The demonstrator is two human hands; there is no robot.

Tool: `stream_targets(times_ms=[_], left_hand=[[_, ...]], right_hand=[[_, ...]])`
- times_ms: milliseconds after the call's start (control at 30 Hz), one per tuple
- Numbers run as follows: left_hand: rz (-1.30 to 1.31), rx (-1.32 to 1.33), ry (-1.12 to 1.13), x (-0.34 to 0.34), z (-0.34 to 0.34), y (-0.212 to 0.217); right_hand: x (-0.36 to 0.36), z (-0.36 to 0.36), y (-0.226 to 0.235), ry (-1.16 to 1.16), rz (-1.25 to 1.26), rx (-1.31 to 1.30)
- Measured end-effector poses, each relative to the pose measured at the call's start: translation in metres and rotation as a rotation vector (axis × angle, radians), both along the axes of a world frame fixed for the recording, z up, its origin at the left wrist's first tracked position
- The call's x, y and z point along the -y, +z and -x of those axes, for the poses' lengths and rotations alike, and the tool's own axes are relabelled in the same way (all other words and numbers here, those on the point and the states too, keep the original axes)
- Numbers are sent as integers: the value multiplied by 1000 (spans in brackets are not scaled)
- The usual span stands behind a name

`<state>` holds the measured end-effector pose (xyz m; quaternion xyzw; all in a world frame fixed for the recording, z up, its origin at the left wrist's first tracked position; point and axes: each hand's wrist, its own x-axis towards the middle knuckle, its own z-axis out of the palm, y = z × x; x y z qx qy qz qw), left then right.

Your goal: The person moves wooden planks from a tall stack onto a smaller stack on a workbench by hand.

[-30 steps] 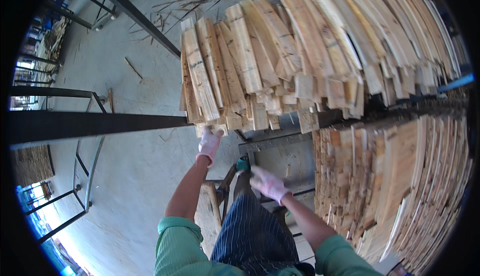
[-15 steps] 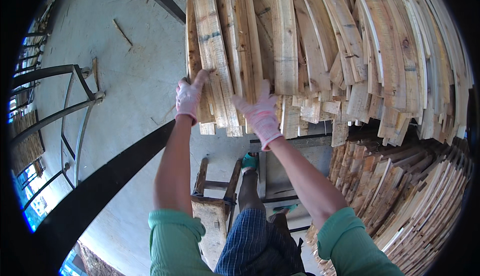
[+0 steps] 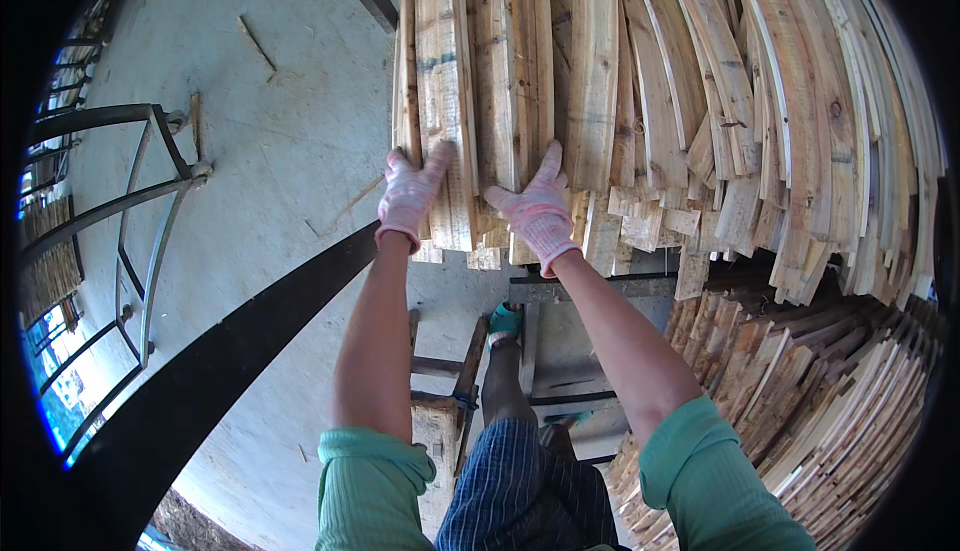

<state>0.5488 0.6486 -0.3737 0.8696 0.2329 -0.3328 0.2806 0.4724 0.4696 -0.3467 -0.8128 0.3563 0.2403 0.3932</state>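
Left hand: my gloved left hand (image 3: 410, 196) lies flat, fingers spread wide, on the near end of the outermost plank (image 3: 445, 101) at the left edge of the upper plank stack (image 3: 700, 81).
Right hand: my gloved right hand (image 3: 538, 209) is spread open too, palm pressed on the plank ends just beside the left; neither hand is closed around anything.
Planks: too many to count; they lie side by side, ragged ends overhanging toward me.
Lower stack: a second plank stack (image 3: 830, 401) sits below and to the right, under the first.
In the way: a dark steel beam (image 3: 240, 351) slants across beneath my left arm; a wooden stool frame (image 3: 440, 391) stands by my legs.
Count: two hands, two stacks, one beam, one metal railing (image 3: 140, 211).
Open room: bare concrete floor (image 3: 270, 111) spreads left of the stack's edge, with a few loose splinters; the railing stands well apart at far left.
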Motion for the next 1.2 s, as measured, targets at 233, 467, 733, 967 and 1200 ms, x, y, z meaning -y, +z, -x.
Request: stream_targets(times_ms=[233,467,733,967,1200], left_hand=[[378,45,234,47,60,58],[578,-260,418,12,189,23],[1093,-38,818,16,184,-57],[1153,-140,751,34,194,-7],[901,-111,453,17,349,110]], right_hand=[[47,57,12,27,-76,106],[81,213,3,-11,-448,63],[109,163,-75,-322,-771,88],[116,176,-41,-60,-822,48],[145,333,60,474,-577,5]])
